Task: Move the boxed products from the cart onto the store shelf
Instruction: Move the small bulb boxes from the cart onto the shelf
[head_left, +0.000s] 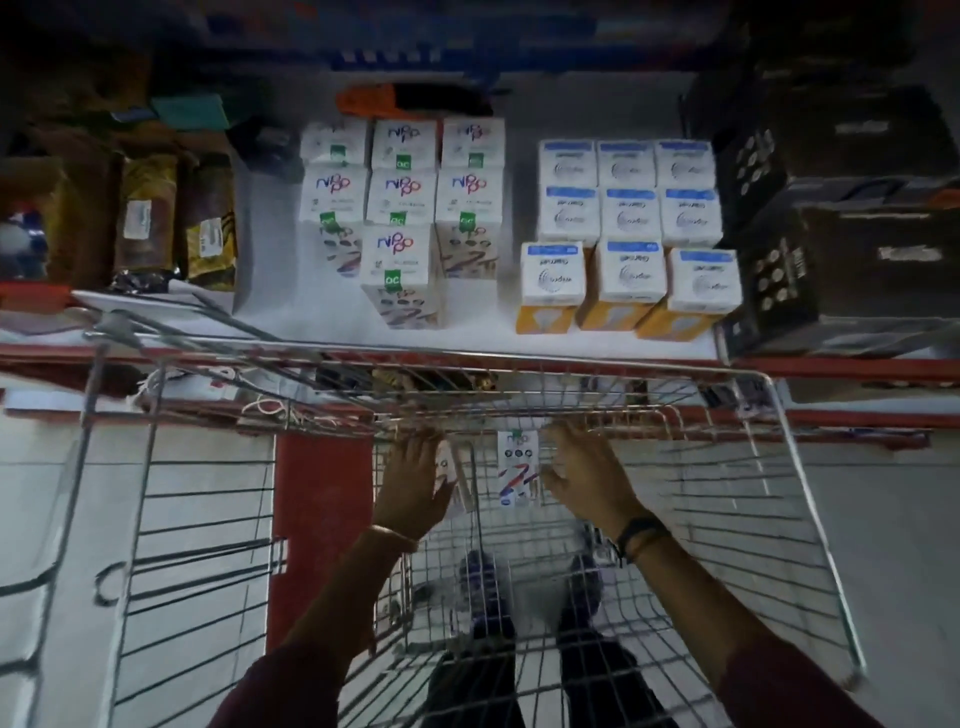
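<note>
Boxes in the cart: two small printed boxes remain at the far end of the wire cart (810, 499), standing against its front wall. One box (517, 470) shows between the hands; the other box (451, 475) is partly hidden by the left hand.
Left hand: the left hand (413, 486) lies over the half-hidden box, fingers spread. I cannot tell if the grip is already closed on it.
Right hand: the right hand (584, 478) is just beside the visible box, fingers curled but holding nothing; this grip looks released.
Shelf: the store shelf (291, 312) above the cart carries a group of the same white boxes (400, 208) on the left and blue-topped boxes (628, 234) on the right, with free space at the front edge.
How the box handles: I judge it light and stiff, thin cardboard with a smooth print, so a little slippery. Strong pressing may dent the walls.
Where to hold: best on the two narrow sides, thumb against fingers, near the middle of the height.
Risk: the wire mesh can catch a corner when the box lifts.
</note>
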